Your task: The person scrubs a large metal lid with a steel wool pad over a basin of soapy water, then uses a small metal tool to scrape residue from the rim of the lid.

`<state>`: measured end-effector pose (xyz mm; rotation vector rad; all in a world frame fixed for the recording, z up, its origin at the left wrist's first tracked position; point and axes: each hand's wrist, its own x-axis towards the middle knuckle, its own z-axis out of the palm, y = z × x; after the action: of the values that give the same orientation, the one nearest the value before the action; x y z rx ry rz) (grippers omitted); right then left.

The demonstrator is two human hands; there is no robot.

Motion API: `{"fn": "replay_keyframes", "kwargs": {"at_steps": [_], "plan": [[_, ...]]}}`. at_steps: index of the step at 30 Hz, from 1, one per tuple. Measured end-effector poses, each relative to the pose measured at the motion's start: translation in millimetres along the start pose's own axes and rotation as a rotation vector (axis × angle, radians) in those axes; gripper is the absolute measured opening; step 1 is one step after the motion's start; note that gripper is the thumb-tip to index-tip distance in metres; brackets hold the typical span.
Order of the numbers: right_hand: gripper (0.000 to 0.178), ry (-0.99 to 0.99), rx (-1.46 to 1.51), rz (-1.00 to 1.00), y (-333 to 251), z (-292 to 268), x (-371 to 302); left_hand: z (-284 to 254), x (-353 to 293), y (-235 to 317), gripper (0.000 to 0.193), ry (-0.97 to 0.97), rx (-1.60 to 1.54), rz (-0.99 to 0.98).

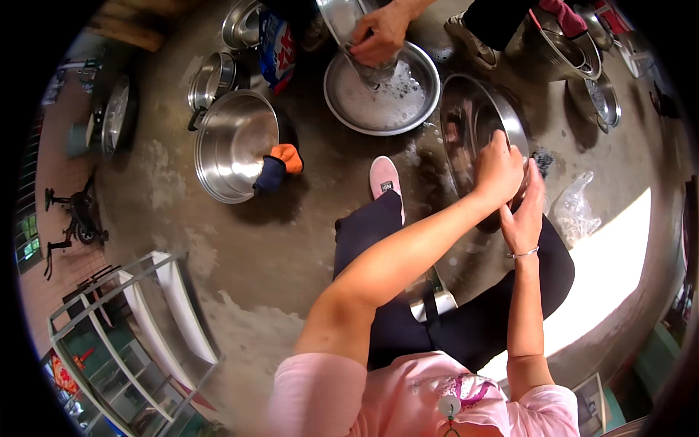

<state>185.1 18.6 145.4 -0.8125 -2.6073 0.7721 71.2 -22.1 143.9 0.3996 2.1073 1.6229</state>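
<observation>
A large, shiny steel basin (pixel 466 116) stands tilted on its edge on the floor in front of my right knee. My right hand (pixel 526 211), with a bracelet at the wrist, grips its near rim. Inside the basin's near part, my left hand (pixel 499 169) is closed with the knuckles up; whatever it may hold is hidden under the fingers. Close beside the rim lies a dark, curly scouring pad (pixel 541 162). Another person's hand (pixel 382 33) holds a steel vessel (pixel 338 18) over a round basin of sudsy water (pixel 364 109).
A deep steel pot (pixel 229 153) has an orange and navy glove (pixel 280 167) over its rim. Smaller pots (pixel 211 80) and a blue packet (pixel 277 51) stand behind. At right are a large pot (pixel 539 54), a tilted pan (pixel 601 102) and a plastic bag (pixel 577 211).
</observation>
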Motion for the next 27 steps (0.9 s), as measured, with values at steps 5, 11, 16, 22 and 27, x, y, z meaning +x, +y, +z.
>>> {"fn": "replay_keyframes", "kwargs": {"at_steps": [5,11,16,22,27], "plan": [[0.071,0.184,-0.009,-0.058,32.4,27.3,16.2,-13.2,29.5,-29.8,0.024,-0.363,-0.172,-0.073],[0.066,0.194,0.073,0.057,62.0,38.8,12.7,-59.7,89.5,-52.9,0.029,-0.709,0.507,0.057],[0.065,0.226,0.085,0.12,56.5,42.3,16.6,-96.9,142.1,-153.1,0.03,-0.476,0.917,-0.142],[0.062,0.289,-0.024,0.137,59.4,45.1,20.2,-133.0,175.4,-234.2,0.035,-0.209,0.93,-0.342],[0.064,0.284,-0.083,0.168,66.8,54.1,15.9,-151.7,202.0,-290.8,0.031,-0.145,0.873,-0.377]]}}
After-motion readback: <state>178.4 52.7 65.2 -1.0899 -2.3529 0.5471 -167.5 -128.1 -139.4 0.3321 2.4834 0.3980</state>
